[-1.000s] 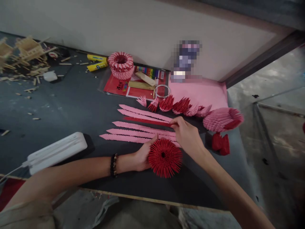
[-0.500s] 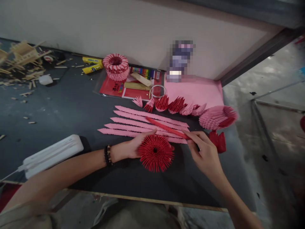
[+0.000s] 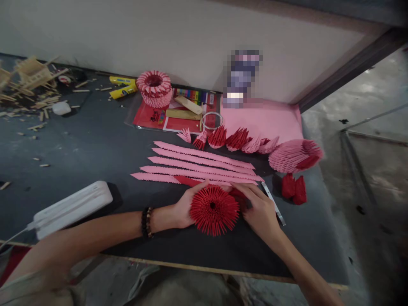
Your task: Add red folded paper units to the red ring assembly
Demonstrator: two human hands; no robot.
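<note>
My left hand [image 3: 185, 208] is closed on the left side of a round red piece of folded paper [image 3: 213, 214] with many pointed ends and a dark hole in its middle. My right hand [image 3: 259, 208] is at its right side, fingers bent round a long red strip [image 3: 188, 181]. Part of that strip is hidden behind the round piece, so I cannot tell whether they touch. Several long pink strips [image 3: 191, 162] of interlocked paper lie beyond both hands. A thin silver bar [image 3: 274, 205] rests beside my right hand.
Small pink and red folded pieces [image 3: 217, 137] stand in a row, ending at a larger pink one [image 3: 291, 156]. Red pieces [image 3: 293, 189] lie at right. A pink-and-red ring [image 3: 154, 87], yellow glue sticks [image 3: 124, 87], a white power strip [image 3: 73, 208] and wooden bits [image 3: 35, 91] lie around.
My right hand has moved the red strip leftward and closer, partly behind the round red piece. The silver bar shows more fully. The round piece has shifted slightly right and down.
</note>
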